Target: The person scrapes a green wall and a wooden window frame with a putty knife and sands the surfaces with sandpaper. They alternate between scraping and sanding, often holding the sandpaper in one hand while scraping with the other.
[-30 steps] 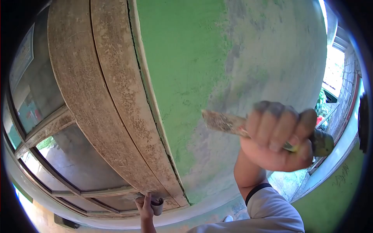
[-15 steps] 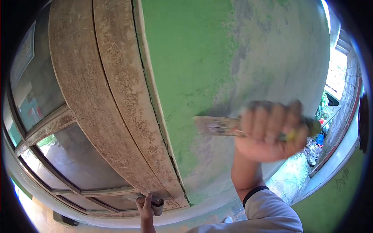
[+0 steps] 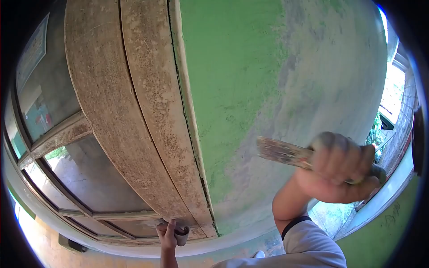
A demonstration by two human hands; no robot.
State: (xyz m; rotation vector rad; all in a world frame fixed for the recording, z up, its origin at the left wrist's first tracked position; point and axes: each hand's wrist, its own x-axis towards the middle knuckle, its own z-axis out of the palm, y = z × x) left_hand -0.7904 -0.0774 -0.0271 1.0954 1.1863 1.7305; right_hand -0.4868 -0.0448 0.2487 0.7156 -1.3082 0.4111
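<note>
My right hand (image 3: 342, 172) is closed around the handle of a scraper (image 3: 283, 152). Its flat, paint-stained blade points left, in front of a wall (image 3: 232, 71) with green paint on its left part and a patchy grey-white surface on its right. Low at the bottom, my left hand (image 3: 168, 236) has its fingers wrapped round a small grey-brown, cup-like thing (image 3: 182, 236) with a dark hollow; its exact kind I cannot tell. That hand is near the lower end of the weathered wooden frame (image 3: 134, 111).
Left of the wooden frame are window panes (image 3: 103, 178) with wooden bars. A narrow pale strip (image 3: 190, 102) with a dark crack borders the green paint. At the far right, plants (image 3: 374, 134) and a bright opening (image 3: 394, 91) show beyond the wall.
My right hand has moved right and down with the scraper, and the blade now tilts up to the left. My left hand keeps its hold. The whole view has shifted slightly.
</note>
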